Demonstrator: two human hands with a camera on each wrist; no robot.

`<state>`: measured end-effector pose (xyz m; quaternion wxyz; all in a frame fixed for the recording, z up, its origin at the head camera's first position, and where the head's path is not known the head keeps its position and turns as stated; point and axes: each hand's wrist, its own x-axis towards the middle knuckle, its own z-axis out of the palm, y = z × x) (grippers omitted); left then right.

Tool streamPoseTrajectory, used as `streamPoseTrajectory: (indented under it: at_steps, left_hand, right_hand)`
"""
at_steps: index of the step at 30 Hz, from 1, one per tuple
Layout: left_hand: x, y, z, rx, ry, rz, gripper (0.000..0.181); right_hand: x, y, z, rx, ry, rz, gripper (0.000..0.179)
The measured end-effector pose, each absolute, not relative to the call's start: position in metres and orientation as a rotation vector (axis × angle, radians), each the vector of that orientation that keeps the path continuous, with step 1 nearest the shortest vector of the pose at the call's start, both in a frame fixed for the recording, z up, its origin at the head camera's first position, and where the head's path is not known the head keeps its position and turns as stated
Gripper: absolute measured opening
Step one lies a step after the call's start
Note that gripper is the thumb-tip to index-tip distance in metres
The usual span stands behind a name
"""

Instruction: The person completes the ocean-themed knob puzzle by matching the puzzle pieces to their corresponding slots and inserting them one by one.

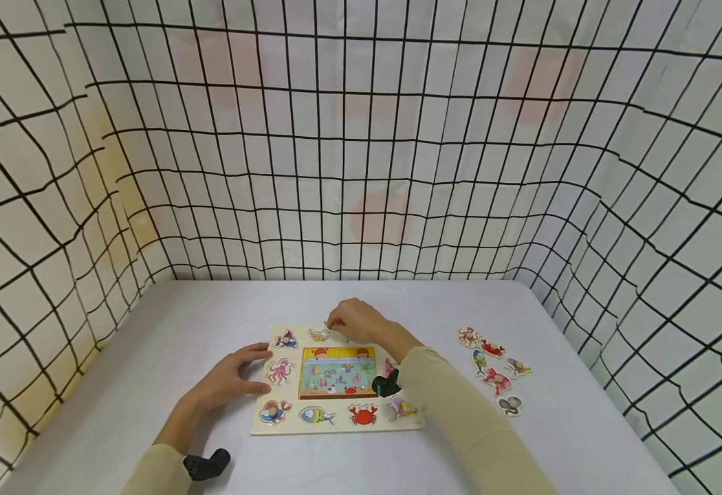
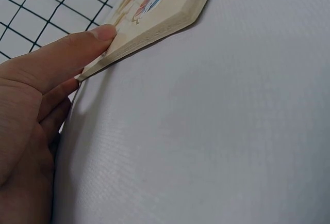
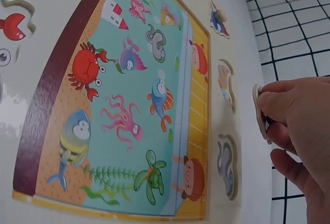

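Observation:
A wooden puzzle board [image 1: 342, 427] with a printed aquarium picture [image 1: 338, 375] lies on the white table. My left hand [image 1: 231, 375] rests at its left edge, fingers extended and the thumb [image 2: 82, 48] on the board's rim. Above the far edge, my right hand [image 1: 357, 322] pinches a thin puzzle piece [image 3: 260, 111] between thumb and fingers. The piece is edge-on in the right wrist view, so its picture is hidden. Near it are two recesses, one with a yellow striped fish [image 3: 225, 84], the other with a grey eel [image 3: 226, 167].
To the board's right lie several loose pieces, among them an octopus [image 1: 468, 337], a red crab [image 1: 492, 348] and a grey piece [image 1: 509, 405]. Knobbed pieces sit at board corners, including a blue fish [image 1: 286, 339]. Black grid netting [image 1: 342, 172] encloses the table's back and sides.

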<state>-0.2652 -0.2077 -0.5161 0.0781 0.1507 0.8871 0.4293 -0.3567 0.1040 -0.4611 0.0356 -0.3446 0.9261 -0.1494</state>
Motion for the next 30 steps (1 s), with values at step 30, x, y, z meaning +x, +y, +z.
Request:
streamPoseTrajectory:
  at_steps: [30]
  left_hand:
    - [-0.266,-0.21,-0.516,0.496,2.647,1.312,0.074]
  right_hand:
    - [-0.355,0.077,-0.479,-1.043,2.811,-0.59,0.024]
